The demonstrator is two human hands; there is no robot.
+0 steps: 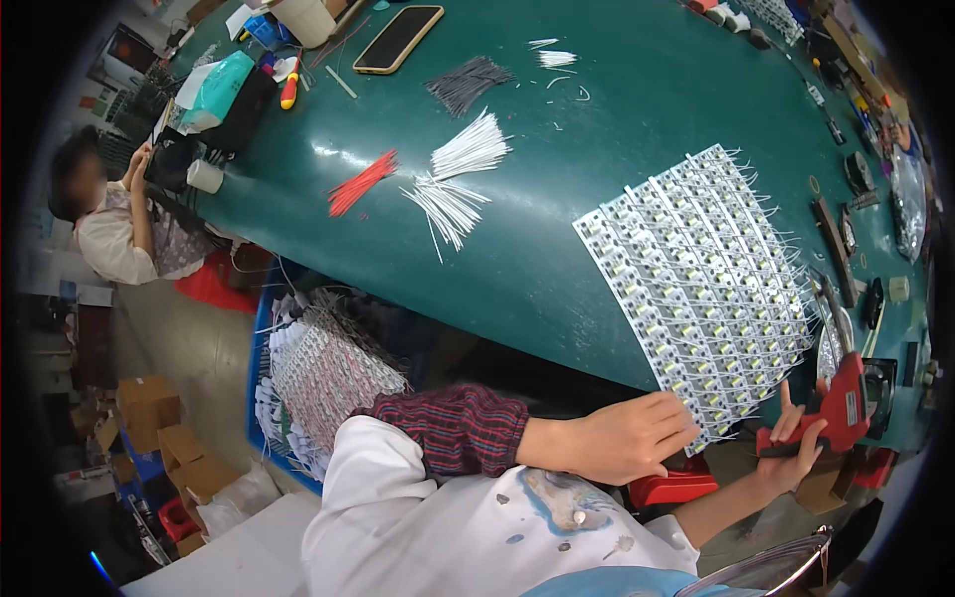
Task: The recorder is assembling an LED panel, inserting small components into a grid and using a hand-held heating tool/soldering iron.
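A panel of small white circuit boards [696, 289] lies on the right part of the table, its near corner at the table's front edge. Rows of pale yellow components and short white wires cover it. My left hand [642, 435] is closed at the panel's near left edge; its curled fingers hide the exact grip. In my right hand [796, 438] is a red soldering gun [844, 408], just right of the near corner. Its metal front end points away, alongside the panel's right edge. Some fingers wrap the handle, and one stretches upward.
On the green table [537, 259] lie red wires [362, 183], white wires [472, 146], dark wires [468, 85] and a phone [399, 40]. A blue crate [261, 398] of wired boards stands below the front edge. Another person [124, 214] sits at the left. Tools line the right edge.
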